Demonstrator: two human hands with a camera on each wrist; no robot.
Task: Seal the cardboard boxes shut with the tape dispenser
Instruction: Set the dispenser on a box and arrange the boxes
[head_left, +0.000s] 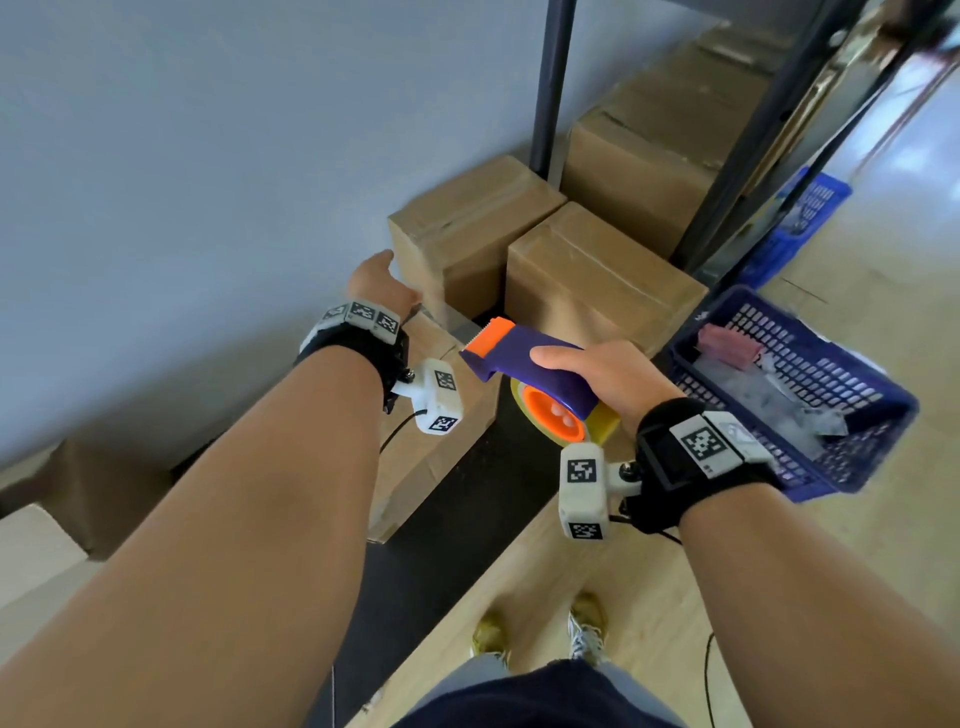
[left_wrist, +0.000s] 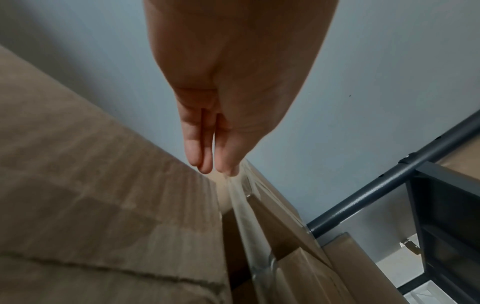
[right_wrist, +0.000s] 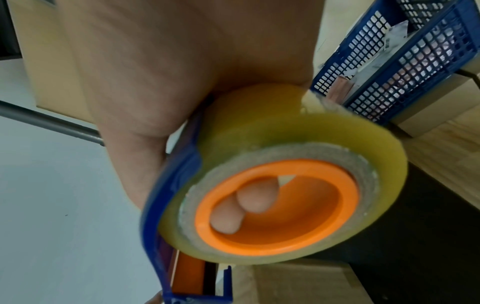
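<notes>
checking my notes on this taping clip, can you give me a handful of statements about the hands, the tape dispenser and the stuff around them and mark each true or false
1. The right hand grips the tape dispenser. True.
2. The tape roll on the dispenser is black. False: it is a yellowish clear roll on an orange hub.
3. Two right fingertips show inside the hub. True.
4. The left hand is clenched in a fist. False: its fingers are straight, reaching toward a cardboard box.
5. The blue basket lies to the person's left. False: it sits to the right, beside the right hand.
6. A strip of clear tape runs from the left fingertips down past the box edge. True.
</notes>
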